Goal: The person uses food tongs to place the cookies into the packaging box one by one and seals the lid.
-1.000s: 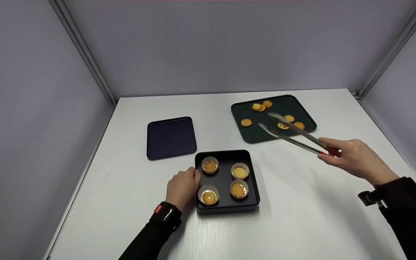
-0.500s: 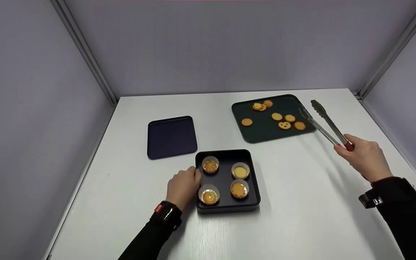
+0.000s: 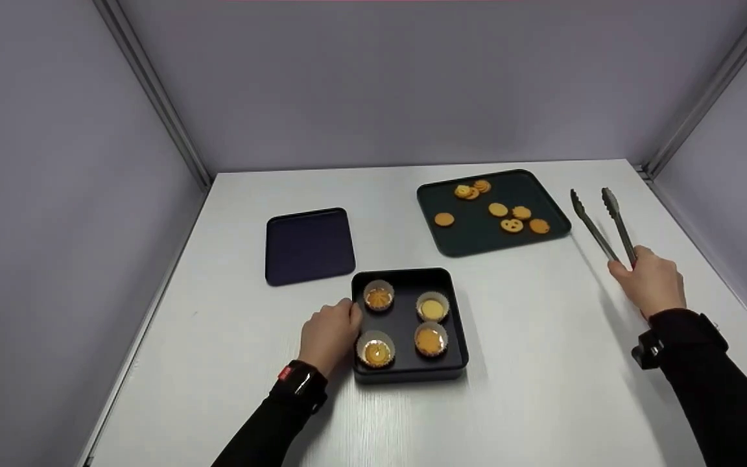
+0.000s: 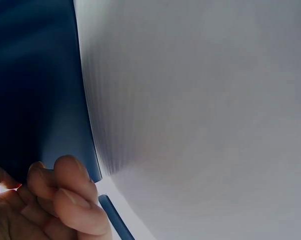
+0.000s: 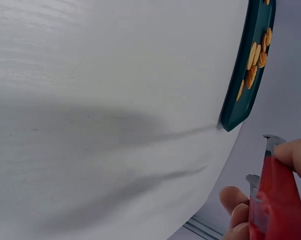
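Note:
My left hand (image 3: 330, 336) grips the left wall of a square dark baking pan (image 3: 404, 373), thumb up at the rim. In the left wrist view its curled fingers (image 4: 75, 200) lie against the pan's outer side (image 4: 45, 95). Several paper baking cups, such as the near-left cup (image 3: 375, 349), stand in the pan, each with a cookie inside. My right hand (image 3: 652, 283) holds metal tongs (image 3: 621, 224) with red handles (image 5: 280, 200). The tongs' arms are spread and their tips point away, to the right of a green tray (image 3: 471, 243), with nothing between them.
Several cookies lie on the green tray: one plain round cookie (image 3: 444, 219) at its left, a cluster (image 3: 472, 189) at the back and a group with a pretzel-shaped cookie (image 3: 511, 226) at the right. A purple tray (image 3: 309, 249) lies back left. Grey panels (image 3: 373, 84) surround the table.
My right hand has swung the tongs rightward from over the green tray's cookies to beside the tray. One round cookie has come back into view. My left hand and the pan stay put.

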The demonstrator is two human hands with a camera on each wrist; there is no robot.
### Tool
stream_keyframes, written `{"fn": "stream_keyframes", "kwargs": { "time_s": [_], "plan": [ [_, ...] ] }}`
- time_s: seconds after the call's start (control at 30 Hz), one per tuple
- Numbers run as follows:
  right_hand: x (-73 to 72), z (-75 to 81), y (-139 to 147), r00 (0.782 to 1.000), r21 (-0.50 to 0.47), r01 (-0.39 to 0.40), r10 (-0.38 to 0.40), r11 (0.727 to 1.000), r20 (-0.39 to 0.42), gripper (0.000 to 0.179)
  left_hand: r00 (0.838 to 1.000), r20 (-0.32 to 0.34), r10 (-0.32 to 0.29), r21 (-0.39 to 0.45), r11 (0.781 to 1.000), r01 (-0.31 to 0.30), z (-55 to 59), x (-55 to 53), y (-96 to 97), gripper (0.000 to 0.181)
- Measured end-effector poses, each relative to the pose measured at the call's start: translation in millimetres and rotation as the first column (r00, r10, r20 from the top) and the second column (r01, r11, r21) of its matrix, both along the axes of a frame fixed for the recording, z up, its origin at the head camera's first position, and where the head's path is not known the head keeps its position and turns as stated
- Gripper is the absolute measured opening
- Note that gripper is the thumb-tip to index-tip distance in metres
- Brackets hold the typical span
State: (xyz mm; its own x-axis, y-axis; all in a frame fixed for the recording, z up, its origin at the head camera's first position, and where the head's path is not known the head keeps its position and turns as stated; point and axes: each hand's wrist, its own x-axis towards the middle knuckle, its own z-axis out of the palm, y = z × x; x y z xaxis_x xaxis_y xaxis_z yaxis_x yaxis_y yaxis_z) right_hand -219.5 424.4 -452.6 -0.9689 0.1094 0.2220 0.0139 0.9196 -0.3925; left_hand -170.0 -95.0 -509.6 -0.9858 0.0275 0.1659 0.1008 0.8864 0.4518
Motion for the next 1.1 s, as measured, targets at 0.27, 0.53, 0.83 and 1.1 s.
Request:
{"fn": "stream_keyframes", "kwargs": {
  "time_s": [0.27,0.53,0.83,1.1],
  "plan": [
    [0.4,-19.0,7.5,0.998,-0.021,0.063,-0.063,0.998,0.027,0.053,1.0,0.011,0.003,-0.004,1.0,-0.003,0.3,0.5,0.8,0.034],
    [-0.2,-32.0,11.0,0.994,-0.003,0.088,-0.088,0.996,0.071,0.053,1.0,0.002,0.002,0.006,1.0,-0.002,0.5,-0.1,0.2,0.035],
    [0.0,-42.8,13.2,0.993,0.008,0.081,-0.081,0.997,0.09,0.048,1.0,-0.004,0.002,0.0,1.0,-0.002,-0.2,0.2,0.2,0.035],
    [-1.4,-50.4,15.6,0.992,0.019,0.064,-0.065,0.998,0.104,0.044,1.0,-0.002,0.008,-0.007,1.0,-0.008,-0.1,0.6,0.4,0.035]
  ]
}}
